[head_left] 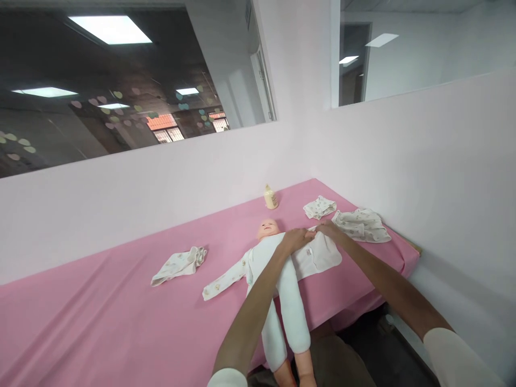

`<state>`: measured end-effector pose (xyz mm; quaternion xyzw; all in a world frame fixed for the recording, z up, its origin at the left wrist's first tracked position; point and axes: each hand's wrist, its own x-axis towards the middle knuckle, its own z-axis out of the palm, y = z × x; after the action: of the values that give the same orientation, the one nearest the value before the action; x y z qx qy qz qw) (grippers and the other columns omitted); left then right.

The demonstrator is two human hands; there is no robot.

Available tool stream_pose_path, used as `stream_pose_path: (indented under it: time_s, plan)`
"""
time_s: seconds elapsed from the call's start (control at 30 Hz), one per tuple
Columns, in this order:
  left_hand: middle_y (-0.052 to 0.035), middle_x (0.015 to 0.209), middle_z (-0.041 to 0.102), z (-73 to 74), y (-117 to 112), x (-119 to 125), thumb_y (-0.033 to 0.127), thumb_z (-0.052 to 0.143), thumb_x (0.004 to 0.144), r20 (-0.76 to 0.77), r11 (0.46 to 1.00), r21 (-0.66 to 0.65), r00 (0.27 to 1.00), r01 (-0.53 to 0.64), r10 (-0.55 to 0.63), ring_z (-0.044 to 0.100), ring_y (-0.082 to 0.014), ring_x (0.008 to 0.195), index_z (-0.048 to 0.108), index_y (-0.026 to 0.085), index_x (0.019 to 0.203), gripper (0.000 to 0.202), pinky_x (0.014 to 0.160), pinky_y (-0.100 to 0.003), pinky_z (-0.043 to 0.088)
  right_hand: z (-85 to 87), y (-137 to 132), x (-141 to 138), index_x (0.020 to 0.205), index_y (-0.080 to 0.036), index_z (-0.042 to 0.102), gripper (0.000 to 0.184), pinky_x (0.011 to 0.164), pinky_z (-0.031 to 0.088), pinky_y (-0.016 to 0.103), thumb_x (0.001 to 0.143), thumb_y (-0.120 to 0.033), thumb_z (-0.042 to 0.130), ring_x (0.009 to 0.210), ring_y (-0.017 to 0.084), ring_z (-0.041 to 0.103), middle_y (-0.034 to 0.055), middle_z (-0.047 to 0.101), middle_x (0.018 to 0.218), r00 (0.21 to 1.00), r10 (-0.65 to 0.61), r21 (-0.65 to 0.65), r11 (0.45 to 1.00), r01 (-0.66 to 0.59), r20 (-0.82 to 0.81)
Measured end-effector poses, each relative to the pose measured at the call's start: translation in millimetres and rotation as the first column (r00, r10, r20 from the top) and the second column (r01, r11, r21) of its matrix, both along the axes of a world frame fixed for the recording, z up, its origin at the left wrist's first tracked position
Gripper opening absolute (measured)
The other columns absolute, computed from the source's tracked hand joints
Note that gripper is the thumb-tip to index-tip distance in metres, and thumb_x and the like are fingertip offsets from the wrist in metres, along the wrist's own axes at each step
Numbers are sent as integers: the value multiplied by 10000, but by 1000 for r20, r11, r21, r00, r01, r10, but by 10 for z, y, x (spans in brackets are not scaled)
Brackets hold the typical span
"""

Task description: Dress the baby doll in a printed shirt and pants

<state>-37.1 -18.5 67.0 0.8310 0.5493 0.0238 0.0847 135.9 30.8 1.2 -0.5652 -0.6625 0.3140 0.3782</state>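
A baby doll (267,228) lies on its back on the pink table (121,317), legs toward me, dressed in a white garment (318,257) whose right flap is spread open. My left hand (297,238) rests on the doll's chest, fingers pinched on the garment's edge near the neck. My right hand (328,229) meets it there, fingers closed on the same edge. One empty patterned sleeve (226,278) stretches out to the left.
A small cream bottle (270,197) stands by the back wall. Folded patterned clothes lie at the left (179,264), at the back right (320,206) and near the right corner (362,224). White walls close in the table behind and right.
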Motion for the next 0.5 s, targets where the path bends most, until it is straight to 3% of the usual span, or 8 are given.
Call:
stream_pose_path:
  time_s: [0.17,0.37,0.5]
  plan:
    - [-113,1033,713,-84,46,104,447,437,919,-38,1000,-23,999,-13,13,659,-287,989,651,207,964,325,777,-336,464,99,-78,-15,565,-204,383,194,472,251,230,689,-168,527,503,95,365,-65,333,504,996,-7,-45,999,11,91]
    - [-83,1093,704,-98,57,90,443,457,917,-29,999,-21,999,43,-44,651,-269,1026,643,228,988,293,814,-335,470,149,-217,-147,688,-187,520,90,592,311,229,755,-247,521,668,128,491,-33,549,672,983,-28,40,999,21,180]
    - [-79,1171,678,-73,70,-35,392,612,807,-59,993,-57,992,107,-110,633,-277,1066,595,235,1180,404,839,-331,480,142,-270,-155,790,-190,571,88,666,354,248,791,-244,502,773,161,555,5,642,822,980,-59,59,997,48,191]
